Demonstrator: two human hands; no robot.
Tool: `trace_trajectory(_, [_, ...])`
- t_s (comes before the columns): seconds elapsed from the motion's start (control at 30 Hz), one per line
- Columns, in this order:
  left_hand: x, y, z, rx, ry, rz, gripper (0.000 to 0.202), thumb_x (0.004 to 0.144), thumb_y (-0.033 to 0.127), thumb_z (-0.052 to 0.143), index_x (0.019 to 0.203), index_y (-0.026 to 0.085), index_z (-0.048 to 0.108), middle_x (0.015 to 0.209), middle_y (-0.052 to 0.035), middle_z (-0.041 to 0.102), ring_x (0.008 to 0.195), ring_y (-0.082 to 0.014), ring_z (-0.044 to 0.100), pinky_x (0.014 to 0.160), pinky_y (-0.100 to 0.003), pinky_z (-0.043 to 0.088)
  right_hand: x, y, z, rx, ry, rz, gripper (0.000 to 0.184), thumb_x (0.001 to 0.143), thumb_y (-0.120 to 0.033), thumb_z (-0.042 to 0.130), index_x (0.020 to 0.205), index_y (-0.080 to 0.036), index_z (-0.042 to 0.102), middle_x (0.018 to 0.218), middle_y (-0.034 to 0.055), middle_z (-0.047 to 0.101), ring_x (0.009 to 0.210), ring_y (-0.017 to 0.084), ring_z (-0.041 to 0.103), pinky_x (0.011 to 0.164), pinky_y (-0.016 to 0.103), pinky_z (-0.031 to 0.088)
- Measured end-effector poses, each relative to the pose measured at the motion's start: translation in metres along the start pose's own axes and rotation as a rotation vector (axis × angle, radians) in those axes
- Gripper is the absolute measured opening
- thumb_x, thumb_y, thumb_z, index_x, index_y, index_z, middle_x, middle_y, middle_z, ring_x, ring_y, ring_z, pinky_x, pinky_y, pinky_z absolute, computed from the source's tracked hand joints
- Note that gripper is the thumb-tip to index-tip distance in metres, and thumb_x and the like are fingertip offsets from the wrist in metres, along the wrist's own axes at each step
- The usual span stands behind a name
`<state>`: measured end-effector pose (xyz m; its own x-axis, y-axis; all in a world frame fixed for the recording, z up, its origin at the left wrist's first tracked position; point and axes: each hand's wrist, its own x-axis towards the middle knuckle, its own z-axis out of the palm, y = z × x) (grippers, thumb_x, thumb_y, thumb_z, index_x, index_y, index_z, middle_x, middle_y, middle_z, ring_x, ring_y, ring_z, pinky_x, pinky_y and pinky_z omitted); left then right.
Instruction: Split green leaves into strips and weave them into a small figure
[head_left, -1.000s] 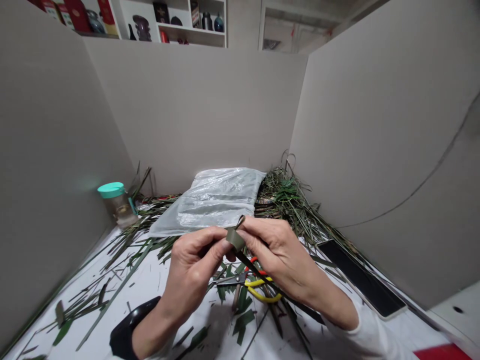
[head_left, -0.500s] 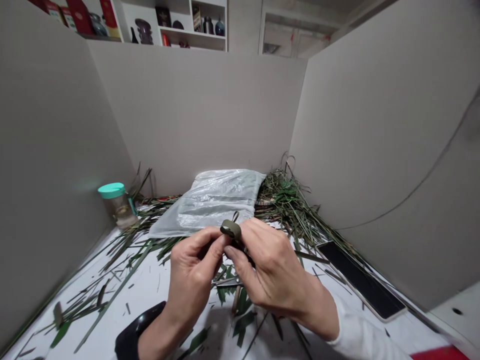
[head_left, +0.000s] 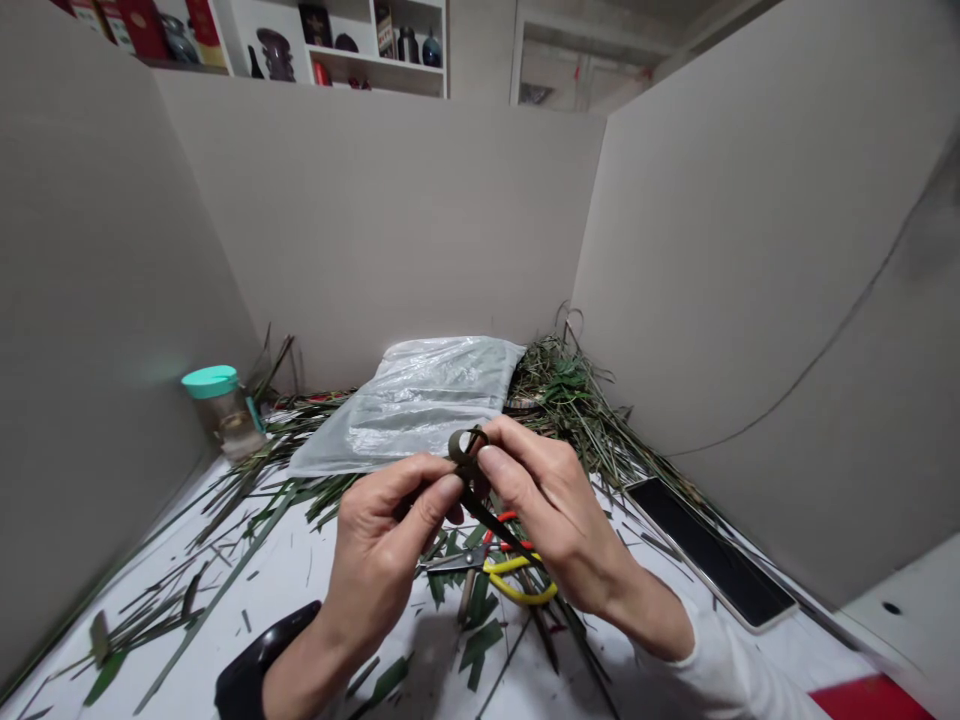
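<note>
The leaf strip (head_left: 466, 447), olive-green and narrow, is curled into a small loop and is held in the air above the table (head_left: 300, 570), in the middle of the view. Its long dark tail runs down toward 5 o'clock. The left hand (head_left: 382, 545) is closed on the loop from 7 o'clock, thumb and forefinger pinched on its lower side and the other fingers curled in. The right hand (head_left: 559, 510) comes from 4 o'clock and is closed too, thumb tip and forefinger pressing on the loop where the tail leaves it. I judge that the step in hand is the winding of the strip on itself. A further turn asks that the left pinch stays firm while the right fingers guide the tail, or else the curl can spring open. Under the hands, at 6 o'clock, lie scissors (head_left: 517, 585) with yellow handles among cut leaf pieces. A clear plastic bag (head_left: 420, 395) lies at 12 o'clock, a heap of long leaves (head_left: 570, 395) at 2 o'clock, a dark phone (head_left: 709, 550) at 4 o'clock, and a jar (head_left: 214, 400) with a teal lid at 10 o'clock.
</note>
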<state>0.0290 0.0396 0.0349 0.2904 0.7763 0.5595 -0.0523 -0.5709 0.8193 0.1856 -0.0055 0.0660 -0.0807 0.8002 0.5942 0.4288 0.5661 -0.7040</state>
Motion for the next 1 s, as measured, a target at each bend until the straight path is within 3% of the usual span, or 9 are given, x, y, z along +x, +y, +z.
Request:
trace_trajectory(0.27, [-0.0054,0.0001,0.0034,0.073,0.048,0.090,0.016,0.090,0.024,0.064,0.077,0.025,0.073,0.065,0.0046,0.064,0.052,-0.0088,0.048,0.056,-0.022,0.043,-0.0090,0.0016,0.0095,-0.037,0.173,-0.094,0.013,0.100,-0.022,0.044,0.088,-0.020,0.050,0.072,-0.0048,0.048,0.062,0.009,0.044,0.061,0.025,0.036])
trace_trajectory(0.6, [-0.0046,-0.0027,0.0024,0.115,0.040,0.187,0.015,0.091,0.020,0.064,0.080,0.027,0.072,0.068,0.0049,0.064,0.053,-0.0100,0.047,0.057,-0.023,0.044,-0.0012,0.0038,0.0015,0.327,-0.045,0.206,0.025,0.102,-0.039,0.045,0.086,-0.021,0.050,0.066,-0.0048,0.052,0.056,0.009,0.047,0.056,0.024,0.039])
trace_trajectory(0.73, [-0.0043,-0.0025,0.0046,0.069,0.048,0.142,0.014,0.090,0.021,0.064,0.082,0.028,0.073,0.068,0.0060,0.064,0.053,-0.0089,0.047,0.058,-0.022,0.045,-0.0014,0.0036,0.0030,0.103,-0.047,0.099,0.027,0.103,-0.033,0.040,0.081,-0.021,0.049,0.065,-0.0049,0.048,0.056,0.009,0.045,0.057,0.025,0.037])
trace_trajectory(0.83, [-0.0050,-0.0029,0.0047,0.015,0.094,0.072,0.011,0.090,0.024,0.066,0.083,0.027,0.074,0.067,0.0055,0.064,0.055,-0.0088,0.051,0.058,-0.021,0.045,-0.0039,0.0035,0.0054,-0.116,-0.002,0.001,0.021,0.102,-0.029,0.040,0.087,-0.021,0.051,0.066,-0.0042,0.048,0.056,0.010,0.043,0.057,0.026,0.033])
trace_trajectory(1.0, [-0.0041,-0.0021,0.0020,-0.094,0.143,-0.056,0.012,0.087,0.030,0.070,0.080,0.023,0.074,0.066,0.0036,0.063,0.059,-0.0097,0.055,0.055,-0.020,0.044,-0.0076,0.0050,0.0102,-0.292,-0.025,-0.020,0.021,0.103,-0.026,0.036,0.092,-0.020,0.053,0.065,-0.0033,0.050,0.051,0.011,0.041,0.054,0.028,0.029])
